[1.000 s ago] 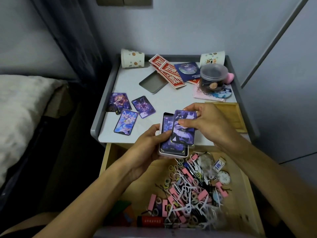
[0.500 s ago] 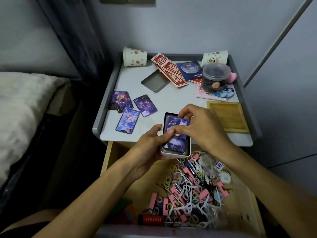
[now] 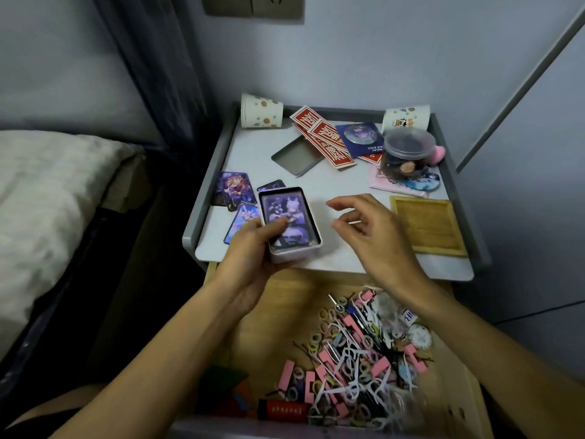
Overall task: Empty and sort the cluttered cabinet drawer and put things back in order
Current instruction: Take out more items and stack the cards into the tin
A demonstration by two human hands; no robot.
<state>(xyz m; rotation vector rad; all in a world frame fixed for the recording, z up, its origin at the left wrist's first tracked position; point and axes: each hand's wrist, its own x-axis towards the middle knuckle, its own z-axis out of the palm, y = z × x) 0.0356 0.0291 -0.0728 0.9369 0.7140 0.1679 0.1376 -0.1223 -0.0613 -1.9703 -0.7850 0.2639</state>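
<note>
My left hand (image 3: 253, 248) grips a small white tin (image 3: 294, 248) full of purple picture cards, thumb lying on the top card (image 3: 286, 213), over the cabinet top's front left. My right hand (image 3: 373, 236) hovers beside it to the right, fingers loosely curled, holding nothing. Three loose purple cards (image 3: 232, 191) lie on the grey cabinet top (image 3: 316, 185), partly hidden behind the tin. Below, the open wooden drawer (image 3: 278, 299) holds a tangle of pink clips, hair ties and pins (image 3: 357, 353).
On the cabinet top: the tin's lid (image 3: 297, 158), red envelopes (image 3: 326, 137), a blue card (image 3: 361, 137), two paper cups (image 3: 261, 110), a lidded clear jar (image 3: 408, 153), a wooden tray (image 3: 427, 228). A bed (image 3: 47, 201) is left. A red tube (image 3: 281, 410) lies at the drawer's front.
My right hand laid a card into the tin, let go and drew away to the right. My left hand carried the tin left and farther over the cabinet top.
</note>
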